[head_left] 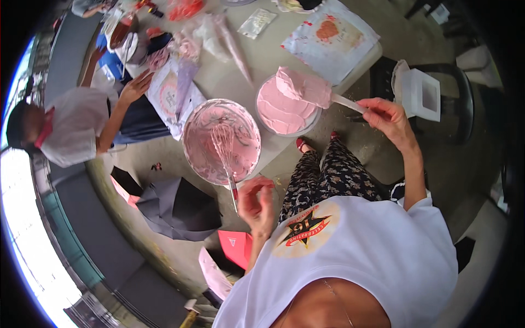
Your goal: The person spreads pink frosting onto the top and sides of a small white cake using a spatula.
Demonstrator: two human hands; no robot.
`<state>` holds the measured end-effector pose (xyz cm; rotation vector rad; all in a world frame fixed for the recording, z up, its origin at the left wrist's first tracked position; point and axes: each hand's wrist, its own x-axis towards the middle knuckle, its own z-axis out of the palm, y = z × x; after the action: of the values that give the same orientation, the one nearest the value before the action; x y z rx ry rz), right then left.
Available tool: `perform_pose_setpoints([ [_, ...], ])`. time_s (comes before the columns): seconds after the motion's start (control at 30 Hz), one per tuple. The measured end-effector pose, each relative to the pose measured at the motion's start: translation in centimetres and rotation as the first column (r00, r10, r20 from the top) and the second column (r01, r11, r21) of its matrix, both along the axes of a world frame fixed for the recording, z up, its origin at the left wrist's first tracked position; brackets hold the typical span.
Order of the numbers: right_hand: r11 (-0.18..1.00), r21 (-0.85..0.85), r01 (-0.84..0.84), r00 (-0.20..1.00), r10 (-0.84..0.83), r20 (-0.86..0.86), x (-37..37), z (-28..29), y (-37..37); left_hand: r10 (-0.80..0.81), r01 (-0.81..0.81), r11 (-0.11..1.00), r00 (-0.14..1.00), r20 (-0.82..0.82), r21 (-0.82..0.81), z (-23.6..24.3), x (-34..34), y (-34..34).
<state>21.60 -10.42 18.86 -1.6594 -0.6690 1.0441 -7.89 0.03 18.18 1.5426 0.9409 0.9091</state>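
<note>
My right hand (385, 119) grips the handle of a spatula (347, 102) whose blade is heaped with pink cream (303, 87). The loaded blade is above a round clear tub (287, 112) filled with the same pink cream. To its left, a large bowl (191, 150) is smeared inside with pink cream. A wire whisk (224, 142) leans in that bowl, its red and silver handle over the near rim. Beside the whisk handle is my left hand (256, 202), its fingers loosely bent and apart, with nothing seen in them.
Piping bags (232, 49) and a decorated sheet (331, 38) lie on the table (262, 52). At the left, another person's hand (136, 86) is above a sheet with a pink design (168, 97). A dark umbrella (180, 208) stands on the floor; a white box (424, 95) is on a chair.
</note>
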Motion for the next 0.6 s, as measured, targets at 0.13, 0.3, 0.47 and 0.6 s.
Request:
perform_pose_setpoints([
  [0.13, 1.000, 0.009, 0.003, 1.000, -0.003, -0.024, 1.3, -2.0, -0.5, -0.028, -0.013, 0.942, 0.993, -0.116, -0.335, -6.8, 1.0, -1.2],
  [0.3, 0.999, -0.050, 0.022, 0.999, -0.024, -0.033, 1.2, -4.7, -1.6, 0.109, -0.148, 0.852, 0.988, -0.107, -0.502, -12.7, 2.5, 0.4],
  [0.47, 0.999, -0.002, 0.051, 0.996, -0.051, -0.067, 1.3, -7.3, -2.1, 0.233, -0.291, 0.814, 0.956, -0.176, -0.502, -15.2, 2.6, 1.8],
  [0.6, 0.998, 0.060, 0.016, 0.991, -0.024, 0.132, 1.7, -8.9, -1.2, 0.275, -0.333, 0.803, 0.943, -0.190, -0.495, -16.1, 3.3, 1.6],
])
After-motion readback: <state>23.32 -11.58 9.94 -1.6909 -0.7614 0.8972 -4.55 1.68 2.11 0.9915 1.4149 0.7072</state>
